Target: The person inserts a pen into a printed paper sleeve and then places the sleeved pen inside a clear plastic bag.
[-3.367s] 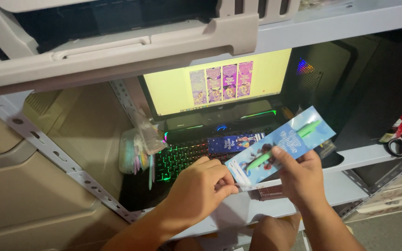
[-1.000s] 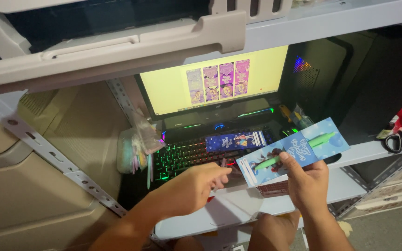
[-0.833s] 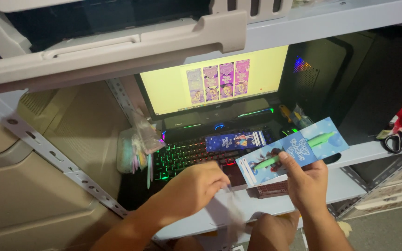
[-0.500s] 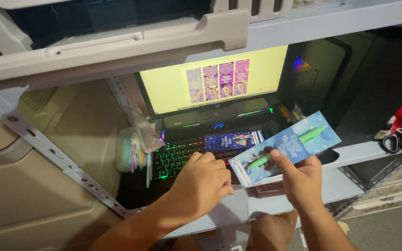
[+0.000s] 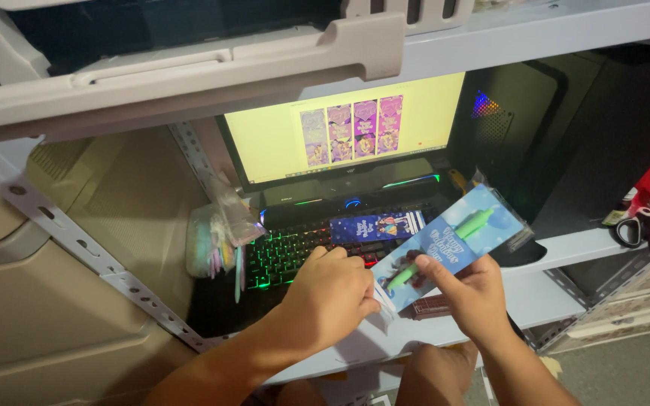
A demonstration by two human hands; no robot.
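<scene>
My right hand (image 5: 472, 295) holds a long blue card in a clear sleeve (image 5: 453, 244), with a green pen fixed along it. My left hand (image 5: 329, 295) pinches the card's lower left end, fingers closed on the edge of the sleeve. Both hands hover over the front of a lit keyboard (image 5: 295, 252). A second blue printed card (image 5: 376, 225) lies across the keys behind them. The laptop screen (image 5: 340, 131) glows yellow with a row of purple pictures.
A grey metal shelf (image 5: 558, 256) carries the laptop. Black scissors (image 5: 645, 231) lie at the far right beside something red. A clear bag of pastel items (image 5: 212, 240) leans left of the keyboard. A slotted metal upright (image 5: 77, 244) runs diagonally at left. A dark computer case (image 5: 505, 128) stands behind.
My left hand dipped down away from the card, then came back up and closed on its lower left end. My right hand kept hold of the card throughout.
</scene>
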